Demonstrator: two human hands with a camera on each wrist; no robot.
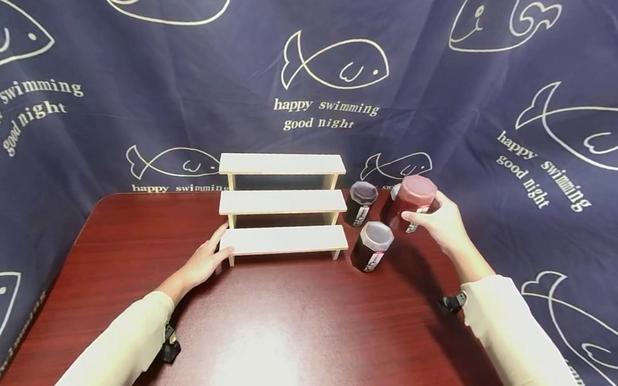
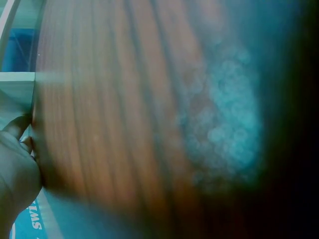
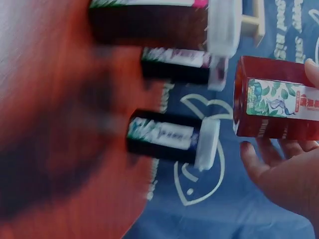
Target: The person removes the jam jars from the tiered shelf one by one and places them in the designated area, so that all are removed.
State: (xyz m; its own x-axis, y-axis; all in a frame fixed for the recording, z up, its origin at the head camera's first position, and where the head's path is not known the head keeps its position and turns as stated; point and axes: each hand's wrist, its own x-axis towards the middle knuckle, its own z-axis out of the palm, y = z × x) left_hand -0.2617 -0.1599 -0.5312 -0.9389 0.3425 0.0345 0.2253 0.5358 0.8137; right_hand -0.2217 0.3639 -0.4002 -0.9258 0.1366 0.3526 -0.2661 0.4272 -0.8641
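A white three-tier display shelf (image 1: 285, 239) stands near the back of the table. My left hand (image 1: 207, 260) grips the left end of its lowest board, thumb on the board and fingers along the side. In the left wrist view that hand (image 2: 17, 169) shows only at the left edge. My right hand (image 1: 444, 221) holds a red jar (image 1: 418, 191) above the table, right of the shelf. The right wrist view shows its patterned label (image 3: 274, 99). Nearby stand a clear-lidded dark jar (image 1: 372, 252), another dark jar (image 1: 363, 195) and a third (image 3: 164, 137), mostly hidden behind the red one in the head view.
The glossy red-brown table (image 1: 311, 340) reflects a bright light at its front. A dark blue curtain (image 1: 417, 104) with fish drawings hangs close behind and to the sides. Most of the left wrist view is blurred tabletop.
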